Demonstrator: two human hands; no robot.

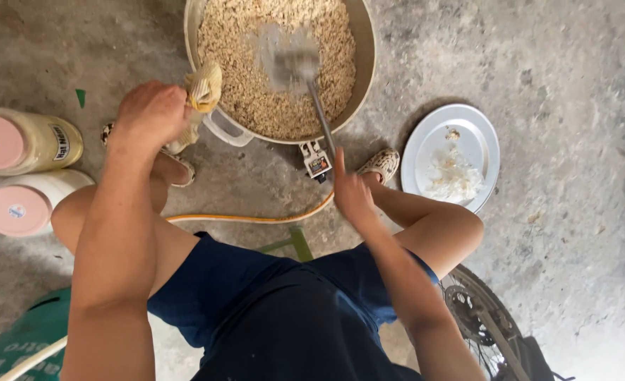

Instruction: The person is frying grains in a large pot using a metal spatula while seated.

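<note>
- We see our left hand [151,113] closed on a yellow cloth [201,95], fingers clamped around it, pressing it against the pan's near-left rim by the pale handle [222,128].
- Our right hand [351,194] grips the lower end of a spatula [311,85]; its fingers are wrapped tight on the shaft.
- The spatula's flat blade is blurred and lies in the grain, toward the middle of the pan.
- The pan [366,63] is wide, round and metal, standing on the concrete floor [559,233] at the top of the view, in front of our knees.
- The grain [242,49] is tan and crumbly, and fills the pan almost to the rim.
- A small burner part [317,161] with a label shows just under the pan's near edge.
- A white plate [478,137] sits on the floor to the right of the pan, near our right foot; it holds a heap of white flakes [453,180].
- Two jars [26,141] with pink lids lie at the left edge of the floor, one with a yellowish body, the other white, side by side.
- A yellow hose [256,219] runs along the floor between our legs.
- Our patterned slippers [381,164] rest close beside the pan.
- A green board [23,339] is at the bottom left corner, and a spoked wheel [482,324] at the bottom right.
</note>
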